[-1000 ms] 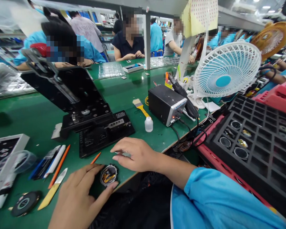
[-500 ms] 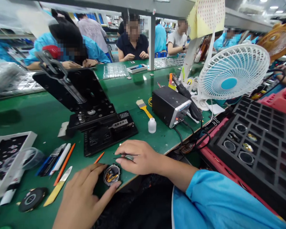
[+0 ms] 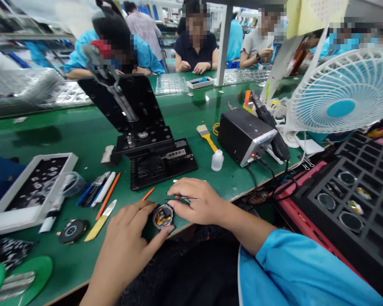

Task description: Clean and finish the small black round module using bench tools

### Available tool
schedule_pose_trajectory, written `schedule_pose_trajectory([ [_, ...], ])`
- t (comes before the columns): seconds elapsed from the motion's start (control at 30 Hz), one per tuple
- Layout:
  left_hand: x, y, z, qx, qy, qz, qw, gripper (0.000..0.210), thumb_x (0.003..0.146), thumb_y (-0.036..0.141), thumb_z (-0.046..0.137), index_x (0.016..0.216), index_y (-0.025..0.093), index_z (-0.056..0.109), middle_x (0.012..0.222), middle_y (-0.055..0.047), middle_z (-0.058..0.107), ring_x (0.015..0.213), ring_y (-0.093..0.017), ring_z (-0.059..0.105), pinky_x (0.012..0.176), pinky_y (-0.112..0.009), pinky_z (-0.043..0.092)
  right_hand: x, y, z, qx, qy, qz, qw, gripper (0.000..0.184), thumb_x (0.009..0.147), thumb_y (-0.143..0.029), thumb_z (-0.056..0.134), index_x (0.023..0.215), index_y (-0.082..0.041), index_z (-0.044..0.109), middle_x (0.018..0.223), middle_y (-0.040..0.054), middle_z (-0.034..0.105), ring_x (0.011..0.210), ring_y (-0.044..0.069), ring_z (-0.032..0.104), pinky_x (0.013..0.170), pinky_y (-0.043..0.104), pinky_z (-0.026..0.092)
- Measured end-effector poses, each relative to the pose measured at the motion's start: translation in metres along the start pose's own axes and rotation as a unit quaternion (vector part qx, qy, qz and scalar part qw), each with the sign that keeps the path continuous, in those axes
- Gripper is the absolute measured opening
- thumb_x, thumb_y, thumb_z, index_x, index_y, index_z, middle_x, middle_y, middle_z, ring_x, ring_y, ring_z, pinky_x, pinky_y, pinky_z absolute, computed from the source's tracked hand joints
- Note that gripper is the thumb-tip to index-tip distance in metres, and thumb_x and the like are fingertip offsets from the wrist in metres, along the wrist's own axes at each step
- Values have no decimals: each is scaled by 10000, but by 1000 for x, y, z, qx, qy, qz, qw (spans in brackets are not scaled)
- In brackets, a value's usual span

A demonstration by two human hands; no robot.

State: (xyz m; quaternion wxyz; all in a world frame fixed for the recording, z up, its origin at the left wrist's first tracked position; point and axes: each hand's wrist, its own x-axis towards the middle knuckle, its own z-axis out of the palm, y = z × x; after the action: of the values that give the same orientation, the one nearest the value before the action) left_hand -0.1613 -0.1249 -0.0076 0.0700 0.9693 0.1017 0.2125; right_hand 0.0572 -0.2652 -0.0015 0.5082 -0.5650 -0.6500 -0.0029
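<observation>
My left hand (image 3: 129, 231) grips a round watch case (image 3: 163, 217) at the bench's front edge, thumb on its near side and fingers on its far left side. The case lies open face up, with orange and dark parts showing inside. In my right hand (image 3: 201, 202) a pair of thin dark tweezers (image 3: 187, 197) is pinched between thumb and fingers. Their tips point left, just above and behind the case. Whether the tips hold anything is too small to tell. An orange stick (image 3: 148, 194) lies beyond the left fingers.
Behind the hands stands a black press fixture (image 3: 162, 163). To its right are a yellow brush (image 3: 207, 137), a white bottle (image 3: 217, 160), a black hot-air station (image 3: 242, 134) and a fan (image 3: 341, 93). A parts tray (image 3: 72, 161), pens and a knife (image 3: 101, 221) lie left; a foam tray (image 3: 322, 178) sits right.
The view has swung left, so the bench things appear farther right, and green discs show at lower left. Both hands keep their hold on the watch case and tweezers.
</observation>
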Motion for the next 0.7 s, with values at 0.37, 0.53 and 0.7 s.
schedule_pose_trajectory([
  [0.37, 1, 8, -4, -42, -10, -50, 998, 587, 1027, 642, 735, 1363, 168, 653, 1348, -159, 710, 1233, -381, 686, 1057, -542, 544, -7, -16, 6, 67, 4, 42, 997, 78, 1048, -235, 676, 1080, -196, 736, 994, 39, 783, 901, 150, 745, 828, 277, 620],
  [0.53, 6, 18, -12, -96, -22, -83, 992, 507, 954, 502, 870, 1282, 161, 686, 1343, -151, 723, 1274, -367, 676, 1091, -528, 544, -10, -19, 4, 93, -27, 92, 991, 98, 1034, -197, 676, 1071, -215, 765, 998, 31, 794, 886, 152, 755, 765, 276, 612],
  [0.7, 7, 20, -13, -116, -26, -103, 988, 558, 896, 471, 942, 1271, 144, 690, 1354, -154, 728, 1270, -360, 665, 1096, -529, 535, -7, -18, 4, 81, -44, 79, 993, 101, 1032, -163, 703, 1069, -228, 771, 1014, 18, 813, 931, 158, 778, 836, 297, 636],
])
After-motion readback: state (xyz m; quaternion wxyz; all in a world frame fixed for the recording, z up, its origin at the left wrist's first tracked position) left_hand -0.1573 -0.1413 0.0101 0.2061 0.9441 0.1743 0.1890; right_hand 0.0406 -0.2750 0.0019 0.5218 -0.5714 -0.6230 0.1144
